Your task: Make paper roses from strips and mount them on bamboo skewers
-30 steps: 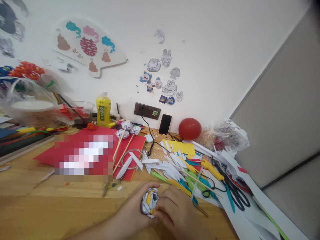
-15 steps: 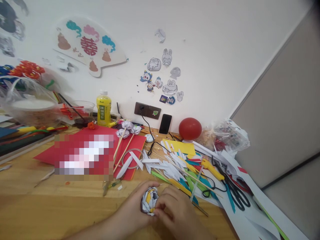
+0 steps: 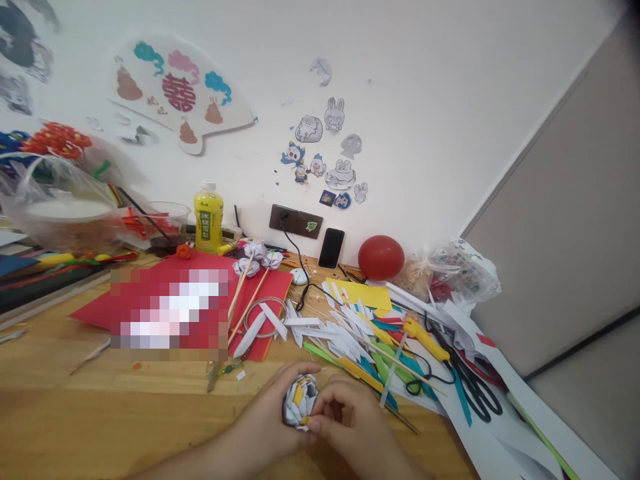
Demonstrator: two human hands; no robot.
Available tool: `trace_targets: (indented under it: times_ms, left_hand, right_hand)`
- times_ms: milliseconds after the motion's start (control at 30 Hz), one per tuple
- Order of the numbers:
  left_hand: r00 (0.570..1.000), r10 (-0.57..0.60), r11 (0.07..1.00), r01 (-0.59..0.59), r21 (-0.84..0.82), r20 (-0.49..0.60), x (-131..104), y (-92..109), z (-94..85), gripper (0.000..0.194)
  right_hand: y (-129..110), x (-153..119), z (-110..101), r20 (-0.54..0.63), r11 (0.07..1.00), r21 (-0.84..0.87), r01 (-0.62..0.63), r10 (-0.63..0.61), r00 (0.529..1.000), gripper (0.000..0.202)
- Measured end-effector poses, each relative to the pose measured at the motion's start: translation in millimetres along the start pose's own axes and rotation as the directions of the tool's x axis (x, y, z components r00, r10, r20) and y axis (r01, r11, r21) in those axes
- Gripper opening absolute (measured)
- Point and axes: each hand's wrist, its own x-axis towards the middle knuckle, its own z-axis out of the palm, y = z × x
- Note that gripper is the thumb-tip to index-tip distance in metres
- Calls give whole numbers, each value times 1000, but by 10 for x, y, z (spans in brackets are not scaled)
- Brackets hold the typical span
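Note:
A rounded ball of folded paper (image 3: pixel 299 402), white with yellow patches and darker gaps, sits low in the middle of the head view. My left hand (image 3: pixel 265 417) is wrapped round its left side, fingers curled behind it. On the other side, my right hand (image 3: pixel 353 420) pinches a small yellow bit at the ball's lower right edge between thumb and forefinger. The palm side of my left hand and the underside of the ball are hidden.
Beyond my hands lie folded white paper strips (image 3: pixel 345 340) and a yellow glue gun (image 3: pixel 425 339). Black scissors (image 3: pixel 475 387) are at right. Paper flowers on sticks (image 3: pixel 247 267) rest on red card (image 3: pixel 165 267). A bottle (image 3: pixel 209 217), phone (image 3: pixel 331 248) and red balloon (image 3: pixel 381 258) stand near the wall.
The fingers of my right hand have shifted slightly at the ball's edge, opening a wider gap behind the pinch. My left hand keeps its hold, and the ball is almost still.

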Motion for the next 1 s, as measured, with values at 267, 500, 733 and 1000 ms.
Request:
trace_targets:
  times_ms: [267,500,733,1000]
  left_hand:
    - [1000,0,1000,0,-30,-6,0,-26,-13,57]
    - [1000,-14,997,14,-72,9,0,-23,-9,58]
    - [1000,1,1000,-1,-18,-9,-12,-24,-19,57]
    - [999,-24,999,25,27,-27,8,31,-26,57]
  right_hand:
    - [17,-12,-12,-11,999,9,49,-49,999,11]
    - [-22,-18,0,-30,988,-125,96,-101,994,10]
    - [33,-20,-1,-49,988,-67,142,-145,988,13]
    - [-63,-32,-74,31,871,-317,376,-386,922,24]
